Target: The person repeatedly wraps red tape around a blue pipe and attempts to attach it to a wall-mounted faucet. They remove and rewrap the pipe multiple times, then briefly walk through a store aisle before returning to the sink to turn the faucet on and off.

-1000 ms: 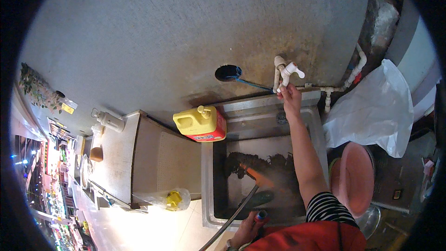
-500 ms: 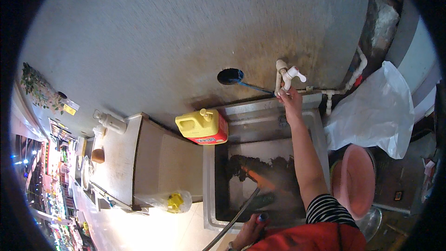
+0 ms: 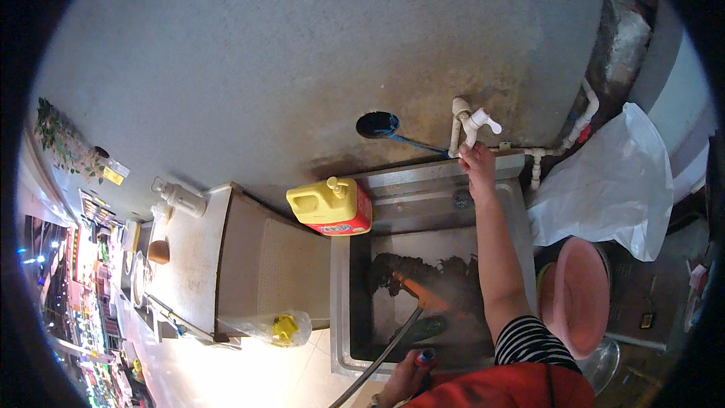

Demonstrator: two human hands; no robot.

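Observation:
My right hand [image 3: 478, 166] reaches up over the sink, its fingers closed at the lower end of the spout of a white plastic tap [image 3: 472, 127]. Low in the picture my left hand [image 3: 402, 379] is closed round a small round-ended thing [image 3: 426, 357] with a dark top and some blue and red; its kind is unclear. Beneath my arms is a metal sink [image 3: 340, 295]. Inside lies an orange mop head [image 3: 423, 293] with dark strands, its metal handle [image 3: 389, 346] slanting out past my left hand. A dark green object [image 3: 428, 327] lies beside it.
A yellow and red jug [image 3: 330, 206] stands at the sink's left rim, next to a cabinet [image 3: 264, 257]. On the right are a white plastic bag [image 3: 604, 181] and a pink basin [image 3: 581, 295]. A blue cord [image 3: 415, 144] runs from a wall hole [image 3: 376, 125].
The round-ended thing in my left hand has tipped so its dark top shows more. My right hand stays at the spout with a slight finger shift. The view has moved a little.

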